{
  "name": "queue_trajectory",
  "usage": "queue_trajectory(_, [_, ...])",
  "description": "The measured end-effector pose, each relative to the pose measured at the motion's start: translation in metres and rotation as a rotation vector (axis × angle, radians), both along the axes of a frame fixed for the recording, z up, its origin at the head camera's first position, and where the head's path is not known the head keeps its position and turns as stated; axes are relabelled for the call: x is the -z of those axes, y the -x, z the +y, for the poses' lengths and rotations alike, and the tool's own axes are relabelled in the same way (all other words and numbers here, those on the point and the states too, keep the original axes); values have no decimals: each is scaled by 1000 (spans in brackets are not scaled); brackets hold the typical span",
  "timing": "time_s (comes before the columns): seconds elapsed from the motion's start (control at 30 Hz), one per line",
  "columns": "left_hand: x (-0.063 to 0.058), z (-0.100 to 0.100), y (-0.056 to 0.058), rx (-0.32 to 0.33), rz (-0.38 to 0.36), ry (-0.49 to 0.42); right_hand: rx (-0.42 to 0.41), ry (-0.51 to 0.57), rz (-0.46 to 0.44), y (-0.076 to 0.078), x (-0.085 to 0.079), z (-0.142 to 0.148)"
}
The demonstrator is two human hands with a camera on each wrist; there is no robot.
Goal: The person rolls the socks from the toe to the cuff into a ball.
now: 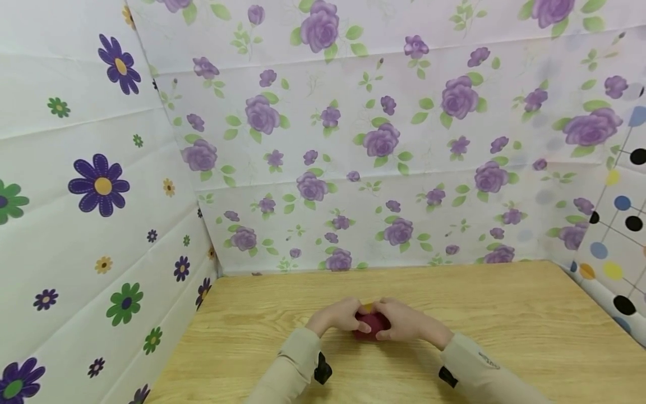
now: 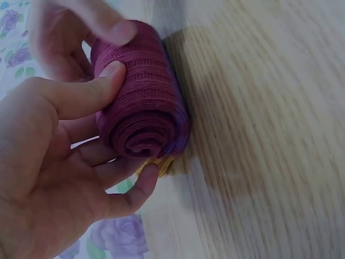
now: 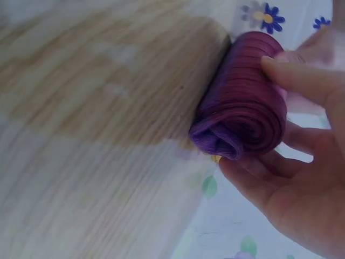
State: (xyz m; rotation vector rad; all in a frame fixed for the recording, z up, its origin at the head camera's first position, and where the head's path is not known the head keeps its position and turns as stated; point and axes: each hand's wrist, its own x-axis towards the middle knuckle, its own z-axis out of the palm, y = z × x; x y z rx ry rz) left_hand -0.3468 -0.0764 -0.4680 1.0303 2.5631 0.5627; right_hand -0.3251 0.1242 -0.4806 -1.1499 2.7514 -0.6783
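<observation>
Beige sleeves (image 1: 285, 367) up front, both forearms reaching in from the bottom edge! Behind everything rises the big back sheet (image 1: 348, 151), all purple roses, flanked by a daisy-print sheet (image 1: 60, 140) on the left and a dotted one (image 1: 615, 247) on the right. Below spreads the wood-grain table (image 1: 242, 336). And now the hands: left hand (image 1: 342, 315) and right hand (image 1: 406, 322) meet near the middle of it, each gripping one end of the roll, thumbs on the near face, fingers curled round the far side. That maroon ribbed fabric roll (image 1: 372, 325) is down at the tabletop, lying crosswise between them, its spiral showing at both ends. Black pieces (image 1: 323, 369) sit at the cuffs. Look at the right end: a purple fold (image 3: 218, 141) pokes out! Smallest of all, a yellow edge (image 2: 167, 166) peeps from the roll's far side.
</observation>
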Motion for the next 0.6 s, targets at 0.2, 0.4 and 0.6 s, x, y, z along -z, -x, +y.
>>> queue_trajectory(0.2, [3, 0, 3, -38, -94, -38, 35, -31, 57, -2, 5, -1])
queue_trajectory(0.4, [6, -1, 3, -83, -165, -85, 40, -6, 69, -1, 9, -3])
queue_trajectory(0.6, [4, -1, 1, -135, -190, -99, 23, -14, 97, 0, 6, -4])
